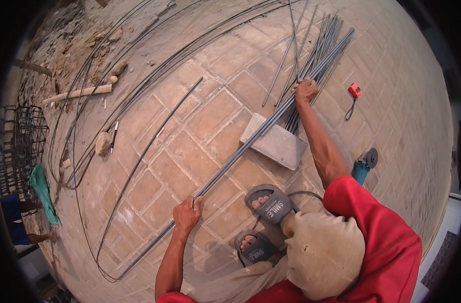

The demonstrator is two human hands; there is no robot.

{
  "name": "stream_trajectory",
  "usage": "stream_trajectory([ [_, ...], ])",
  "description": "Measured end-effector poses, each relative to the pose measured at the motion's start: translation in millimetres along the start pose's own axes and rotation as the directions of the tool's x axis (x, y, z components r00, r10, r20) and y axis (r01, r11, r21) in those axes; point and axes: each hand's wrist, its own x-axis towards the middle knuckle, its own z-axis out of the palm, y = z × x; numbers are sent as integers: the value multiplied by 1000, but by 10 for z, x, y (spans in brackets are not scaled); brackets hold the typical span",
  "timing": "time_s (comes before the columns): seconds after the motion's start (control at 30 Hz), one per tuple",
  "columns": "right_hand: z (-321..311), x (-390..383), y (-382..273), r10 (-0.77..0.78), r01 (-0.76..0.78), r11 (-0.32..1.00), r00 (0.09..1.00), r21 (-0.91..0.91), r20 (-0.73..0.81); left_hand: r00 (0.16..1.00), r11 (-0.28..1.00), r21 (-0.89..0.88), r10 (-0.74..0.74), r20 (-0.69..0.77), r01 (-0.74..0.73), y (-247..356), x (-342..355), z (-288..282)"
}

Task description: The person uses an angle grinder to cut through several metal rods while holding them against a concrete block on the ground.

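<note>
Reddish-brown paving (pixel 205 118) spreads across the ground under bright daylight, giving way to loose soil and rubble (pixel 74 45) at the upper left. Several slim grey metal rods (pixel 230 162) lie close together in the person's grip, their long axis running diagonally from lower left to upper right. Their far ends point up and to the right, over a loose pile of similar rods (pixel 325 36) aimed roughly the same way. Midway, they cross above a pale concrete block (pixel 281 146); whether they touch it is hard to tell. The left hand (pixel 187 213) is closed around the rods lower down, nearer the body. The right hand (pixel 306 91) is wrapped around them farther up, beyond the block. Past the left hand the rods slant on to the lower left, meeting a long bent rod (pixel 178 105) that curves back up the paving; I cannot tell if they join. Right of the pile lies a red tape measure (pixel 354 90); nearer the right elbow is a teal angle grinder (pixel 362 171).
</note>
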Motion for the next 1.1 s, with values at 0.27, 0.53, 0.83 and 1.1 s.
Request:
stream_trajectory([
  [0.27,-7,556,-9,-40,40,999,999,-23,1,998,998,-65,-15,58,19,471,190,173],
  [0.53,55,592,90,-69,68,997,997,-45,-27,997,997,-66,-40,73,45,512,200,146],
  [0.83,-155,974,55,-150,144,980,988,-135,-34,996,996,-78,-25,85,32,857,384,224],
  [1.1,502,1093,254,-232,265,863,964,-430,128,999,981,-188,-40,7,41,433,384,138],
])
